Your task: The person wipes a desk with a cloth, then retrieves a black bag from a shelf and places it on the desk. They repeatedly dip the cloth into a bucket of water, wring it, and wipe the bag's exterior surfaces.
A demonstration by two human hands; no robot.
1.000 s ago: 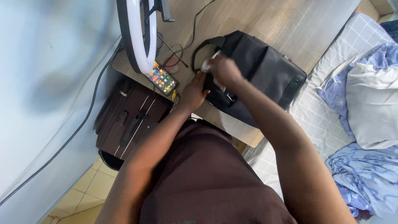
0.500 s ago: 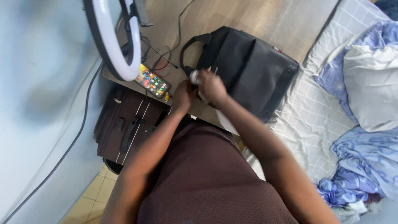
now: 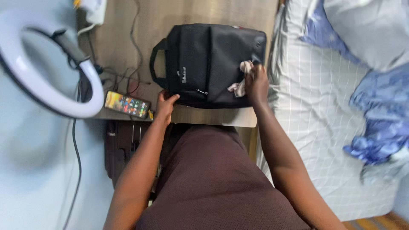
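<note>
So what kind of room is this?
Most likely a bedroom with a small work corner. There is a bed with a checked sheet and a crumpled blue blanket, and beside it a wooden desk with a black bag and a ring light.

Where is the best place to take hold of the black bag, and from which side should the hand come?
Probably the looped carry handle at the left end of the black bag. It stands out from the bag and leaves an open gap for fingers. Come from the left, over the wooden table. The left hand already rests at the bag's near left corner; the right hand holds a pale cloth on the bag.
</note>
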